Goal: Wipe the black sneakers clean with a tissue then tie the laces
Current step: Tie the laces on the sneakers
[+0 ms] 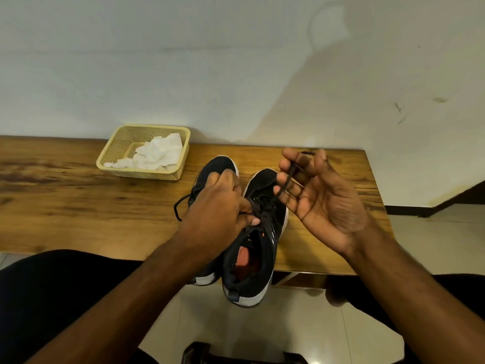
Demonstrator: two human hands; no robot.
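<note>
Wiping looks done: tissue (157,153) sits crumpled in the basket (115,143) at the back of the table (65,195), well apart from the shoes. Step in hand is lace-tying, on the right sneaker (265,206).

Both black sneakers stand side by side near the table's front edge, toes toward the wall, heels overhanging the edge. Left sneaker (220,166) is mostly hidden behind the left hand; its lace (181,203) trails loose onto the table, so by my read it's not tied yet.

Left hand (220,206): back of hand up, fingers curled, grip pinching the laces at the eyelets of the right sneaker, thumb tip pressing there. Can't tell whether it holds a loop or just pins the crossing.

Right hand (317,190): palm turned up and toward the person, raised above and just right of the shoe's toe. Grip has the lace end (286,182) running up through the curled fingers, strand pulled fairly taut from the eyelets. Fingers partly curled round it, not a tight fist.

Next move, my guess: bring the right strand around what the left is pinning and cinch. Needs the left pinch kept firm so tension doesn't slip. Then the other shoe.
</note>
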